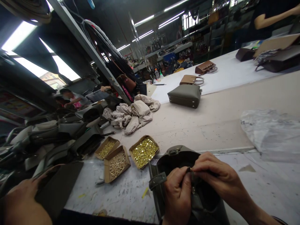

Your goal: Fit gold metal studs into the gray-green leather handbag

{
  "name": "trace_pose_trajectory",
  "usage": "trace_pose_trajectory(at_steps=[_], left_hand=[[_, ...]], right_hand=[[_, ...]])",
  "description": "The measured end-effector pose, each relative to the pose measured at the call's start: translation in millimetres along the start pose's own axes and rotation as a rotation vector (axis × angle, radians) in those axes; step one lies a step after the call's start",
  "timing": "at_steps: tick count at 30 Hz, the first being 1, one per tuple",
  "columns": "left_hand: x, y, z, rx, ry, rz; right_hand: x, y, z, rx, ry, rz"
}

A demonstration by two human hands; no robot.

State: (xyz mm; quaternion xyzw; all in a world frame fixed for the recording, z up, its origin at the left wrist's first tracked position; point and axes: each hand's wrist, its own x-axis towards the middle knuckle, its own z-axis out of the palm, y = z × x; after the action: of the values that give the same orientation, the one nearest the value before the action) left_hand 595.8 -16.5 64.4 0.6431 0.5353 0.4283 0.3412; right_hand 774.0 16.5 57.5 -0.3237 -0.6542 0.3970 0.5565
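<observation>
A dark olive handbag [173, 159] stands open at the near table edge. My left hand [178, 193] is closed on its rim and strap from the left. My right hand [220, 179] is closed in a pinch on the same rim from the right. The fingertips of both meet at a small brass fitting [191, 170] on the bag's edge. Just left of the bag lie three open cardboard boxes of small brass hardware [144, 151], [116, 164], [106, 147].
Another person's hand [21, 203] rests on a dark leather panel [61, 184] at the bottom left. Olive bag parts [58, 134] pile up on the left, beige cloth covers [133, 114] behind the boxes. Finished handbags [185, 95], [191, 79], [205, 67] lie farther back, clear plastic [272, 132] at right.
</observation>
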Motion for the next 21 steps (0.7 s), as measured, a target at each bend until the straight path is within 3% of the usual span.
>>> trace_pose_trajectory(at_steps=[21], left_hand=[[2.0,4.8,5.8,-0.1,-0.033,-0.075]], right_hand=[[0.5,-0.9,-3.7,-0.003,-0.027,0.04]])
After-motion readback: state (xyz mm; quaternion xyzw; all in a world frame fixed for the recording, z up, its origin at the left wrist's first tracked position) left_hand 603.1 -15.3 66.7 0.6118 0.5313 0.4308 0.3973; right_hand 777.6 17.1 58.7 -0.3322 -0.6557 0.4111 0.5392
